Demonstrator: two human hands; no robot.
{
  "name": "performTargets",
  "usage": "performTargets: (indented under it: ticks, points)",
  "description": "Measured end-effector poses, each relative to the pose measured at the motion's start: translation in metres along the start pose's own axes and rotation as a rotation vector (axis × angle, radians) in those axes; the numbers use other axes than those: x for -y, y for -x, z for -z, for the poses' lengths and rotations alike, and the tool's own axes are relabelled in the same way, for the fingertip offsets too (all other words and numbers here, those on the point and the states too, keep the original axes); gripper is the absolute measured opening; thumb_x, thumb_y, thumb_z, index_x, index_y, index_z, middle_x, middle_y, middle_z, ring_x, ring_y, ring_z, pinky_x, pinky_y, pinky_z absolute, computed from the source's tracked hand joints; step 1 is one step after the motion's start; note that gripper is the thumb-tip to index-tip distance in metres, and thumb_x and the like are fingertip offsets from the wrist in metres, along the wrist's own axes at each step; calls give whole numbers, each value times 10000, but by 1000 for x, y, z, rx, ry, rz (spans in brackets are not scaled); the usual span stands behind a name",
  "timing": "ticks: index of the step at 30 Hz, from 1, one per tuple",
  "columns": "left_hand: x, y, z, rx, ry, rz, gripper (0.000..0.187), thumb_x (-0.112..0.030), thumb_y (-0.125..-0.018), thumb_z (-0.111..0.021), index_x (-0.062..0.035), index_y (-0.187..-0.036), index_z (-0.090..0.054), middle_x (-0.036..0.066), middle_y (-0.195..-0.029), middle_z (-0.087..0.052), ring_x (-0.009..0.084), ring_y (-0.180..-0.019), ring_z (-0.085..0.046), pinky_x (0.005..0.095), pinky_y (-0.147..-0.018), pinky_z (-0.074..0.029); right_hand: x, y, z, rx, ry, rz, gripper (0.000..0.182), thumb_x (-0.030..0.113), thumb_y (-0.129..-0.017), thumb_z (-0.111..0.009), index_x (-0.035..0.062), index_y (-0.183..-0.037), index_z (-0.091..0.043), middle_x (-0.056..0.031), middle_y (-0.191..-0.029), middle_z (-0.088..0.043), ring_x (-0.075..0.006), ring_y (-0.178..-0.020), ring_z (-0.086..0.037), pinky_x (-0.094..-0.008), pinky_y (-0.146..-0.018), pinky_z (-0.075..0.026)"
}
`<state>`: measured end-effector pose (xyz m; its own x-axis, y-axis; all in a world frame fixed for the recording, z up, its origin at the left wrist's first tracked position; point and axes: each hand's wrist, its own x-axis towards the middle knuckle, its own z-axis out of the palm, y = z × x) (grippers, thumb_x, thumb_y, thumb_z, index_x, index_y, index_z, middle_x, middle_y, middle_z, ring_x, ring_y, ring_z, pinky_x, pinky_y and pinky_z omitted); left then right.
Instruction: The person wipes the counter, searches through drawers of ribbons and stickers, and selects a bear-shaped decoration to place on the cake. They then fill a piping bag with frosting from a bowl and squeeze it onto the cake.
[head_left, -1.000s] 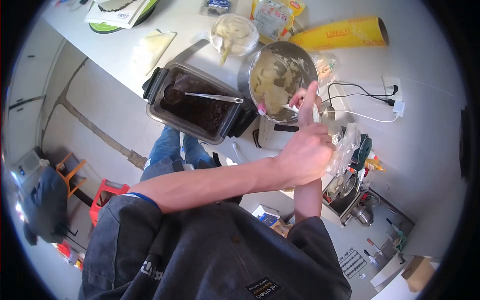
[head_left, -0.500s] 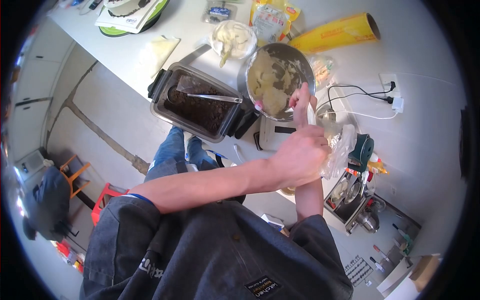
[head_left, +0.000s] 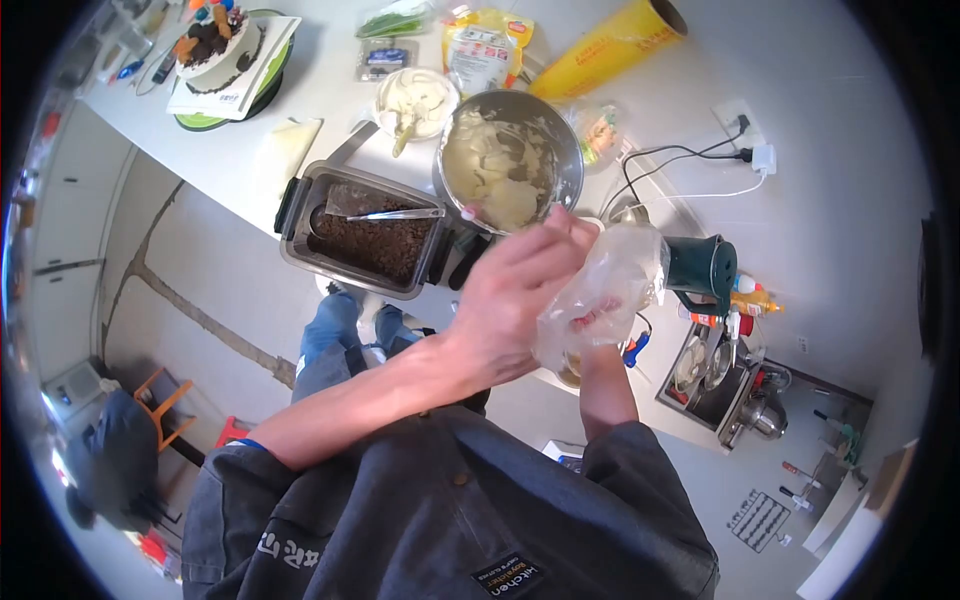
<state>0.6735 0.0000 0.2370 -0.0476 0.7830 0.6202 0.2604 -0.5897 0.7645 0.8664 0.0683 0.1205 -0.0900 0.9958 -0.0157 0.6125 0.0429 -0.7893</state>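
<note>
My left hand (head_left: 515, 290) is closed, its fingers wrapped round the gathered part of a clear plastic bag (head_left: 610, 290) with red print. My right hand (head_left: 572, 222) is mostly hidden behind my left hand and the bag; only some fingertips show at the top, near the rim of a metal bowl (head_left: 578, 165). Pale yellow cream (head_left: 495, 180) coats the inside of the bowl. On the left, a dark rectangular pan (head_left: 300, 245) holds brown crumbs (head_left: 385, 245) and a spoon (head_left: 395, 214).
A decorated cake (head_left: 222, 62) stands on a green turntable at the back left. Behind the bowl are a white cream container (head_left: 415, 103), a yellow pouch (head_left: 487, 50) and a yellow roll (head_left: 610, 48). Cables (head_left: 690, 150) and a green jug (head_left: 703, 268) are on the right.
My hands and the bag have moved left relative to the green jug. The bag is spread wider, and my right fingers, extended earlier, are now largely covered. The camera view has shifted.
</note>
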Motion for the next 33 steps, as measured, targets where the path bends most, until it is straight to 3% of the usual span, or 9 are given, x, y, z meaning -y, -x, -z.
performTargets:
  ticks: [1,2,5,7,10,16,20,26,33]
  points:
    - [-2,-5,6,-18,-44,-31,267,-106,-701,-825,-66,-950,-736,74,-927,-638,271,-805,-599,398,-709,-516,-9,12,-1,-103,-121,-89,198,228,-975,-682,53,-1064,-710,-75,-927,-730,-254,-856,-701,-363,-767,-548]
    - [-5,-7,9,-45,-47,60,244,-84,-751,-842,-62,-974,-744,99,-947,-645,277,-812,-617,403,-707,-521,-27,18,-13,-361,267,75,260,312,-988,-658,68,-1040,-733,-77,-937,-741,-257,-888,-697,-375,-810,-537]
    - [-11,-7,23,-80,379,465,225,-63,-782,-831,-41,-988,-741,122,-946,-651,293,-827,-647,393,-736,-534,9,15,24,105,231,256,246,140,-832,-762,41,-1057,-766,-115,-1033,-754,-319,-903,-721,-408,-889,-553]
    - [-17,-6,39,-72,449,508,200,-20,-800,-796,-3,-986,-725,138,-965,-675,283,-844,-688,374,-769,-553,36,25,15,119,312,215,258,134,-824,-761,30,-1060,-772,-140,-1065,-755,-327,-967,-719,-414,-908,-544]
    - [-35,-7,90,-84,302,482,212,11,-794,-767,-14,-1000,-726,135,-956,-675,271,-840,-698,363,-755,-560,86,48,-20,83,-336,-131,296,202,-832,-804,10,-1055,-775,-180,-1133,-739,-326,-1047,-705,-407,-907,-543]
    - [-63,27,227,-163,-253,451,189,-25,-779,-817,-26,-943,-724,95,-874,-679,220,-747,-677,331,-684,-545,183,81,-89,272,-96,517,596,394,-886,-808,-20,-1295,-679,-123,-1158,-720,-213,-965,-660,-346,-827,-551]
    - [-60,68,303,-151,-430,421,156,-2,-778,-827,-9,-891,-719,85,-800,-650,220,-679,-651,340,-629,-518,258,105,-133,620,-855,77,540,330,-956,-747,-1,-1370,-642,-93,-1100,-721,-121,-881,-644,-246,-690,-539]
    - [-25,132,366,-89,-550,347,140,78,-796,-771,14,-907,-715,108,-855,-644,251,-717,-630,349,-640,-512,343,115,-229,643,-701,-84,273,189,-1009,-675,-31,-1163,-725,-57,-958,-737,-91,-769,-669,-239,-704,-539]
    - [-38,172,446,-352,-181,708,60,-3,-884,-758,20,-930,-726,70,-927,-683,149,-776,-638,296,-662,-484,360,130,-297,501,-909,-179,119,62,-1024,-624,-15,-1037,-714,-49,-897,-702,-132,-822,-687,-280,-787,-551]
